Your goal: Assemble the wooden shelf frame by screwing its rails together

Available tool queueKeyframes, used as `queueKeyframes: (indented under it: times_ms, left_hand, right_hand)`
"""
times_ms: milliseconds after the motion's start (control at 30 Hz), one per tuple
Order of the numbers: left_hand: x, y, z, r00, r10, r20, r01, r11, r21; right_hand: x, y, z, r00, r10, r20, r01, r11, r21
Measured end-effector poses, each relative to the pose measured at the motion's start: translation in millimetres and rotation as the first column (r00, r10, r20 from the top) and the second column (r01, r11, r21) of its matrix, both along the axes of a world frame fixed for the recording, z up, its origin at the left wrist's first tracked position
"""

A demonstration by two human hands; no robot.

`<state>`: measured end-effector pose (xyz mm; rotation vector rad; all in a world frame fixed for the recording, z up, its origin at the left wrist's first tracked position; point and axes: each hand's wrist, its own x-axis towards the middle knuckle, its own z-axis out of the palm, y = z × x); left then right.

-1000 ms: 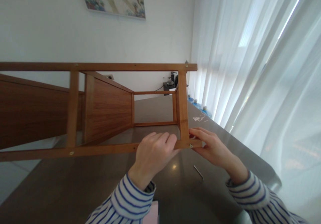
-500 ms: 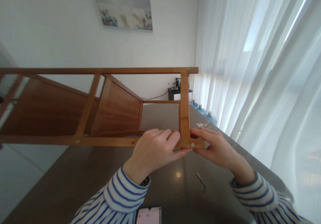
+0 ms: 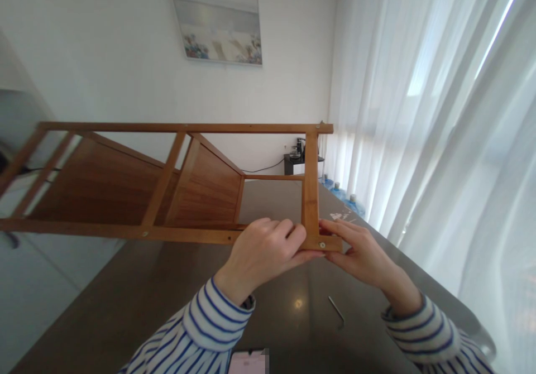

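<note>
A brown wooden shelf frame (image 3: 311, 195) lies on its side over the dark table, with panels set between its rails. My left hand (image 3: 268, 251) is closed over the near rail, just left of the corner joint, its thumb along the lower edge. At the rail's right end, my right hand (image 3: 362, 251) pinches the wood from the far and near sides. Between the two hands a metal bolt head (image 3: 322, 245) shows in the rail. An L-shaped hex key (image 3: 336, 309) lies on the table below, touched by neither hand.
A phone (image 3: 248, 363) lies at the table's near edge (image 3: 201, 329). White curtains (image 3: 385, 84) hang along the right. Several blue water bottles (image 3: 354, 204) stand beyond the table, near a small black stand (image 3: 293, 162). A picture (image 3: 221, 22) hangs on the wall.
The view has shifted a little, so the frame, hands and wall picture appear slightly lower and further right. Both hands keep the same hold around the corner.
</note>
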<state>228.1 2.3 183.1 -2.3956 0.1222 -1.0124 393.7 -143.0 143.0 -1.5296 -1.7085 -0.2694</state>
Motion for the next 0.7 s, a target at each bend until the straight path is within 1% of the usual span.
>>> queueKeyframes:
  times_ms: [100,167,333,533,700]
  left_hand:
    - [-1,2,4.8,1.0,-0.005,0.009,0.005,1.0,0.03]
    - [-4,5,10.6,1.0,-0.009,0.005,0.009,0.999,0.053]
    - [-10,16,32.3,0.999,-0.039,-0.02,0.04,0.995,0.087]
    - [-13,31,56.8,0.996,-0.055,-0.071,0.061,0.995,0.074]
    - [-16,41,71.3,0.995,-0.017,-0.103,0.022,0.999,0.042]
  right_hand:
    - [0,3,3.1,1.0,0.005,0.019,-0.005,1.0,0.014]
    - [-2,5,8.0,0.999,0.004,0.049,-0.006,0.999,0.035]
    - [-10,12,27.3,0.997,0.006,0.079,-0.011,0.998,0.062]
    - [-20,19,47.0,0.999,0.002,0.032,-0.004,0.998,0.055]
    - [-29,27,59.0,1.0,0.006,0.003,-0.006,0.999,0.048]
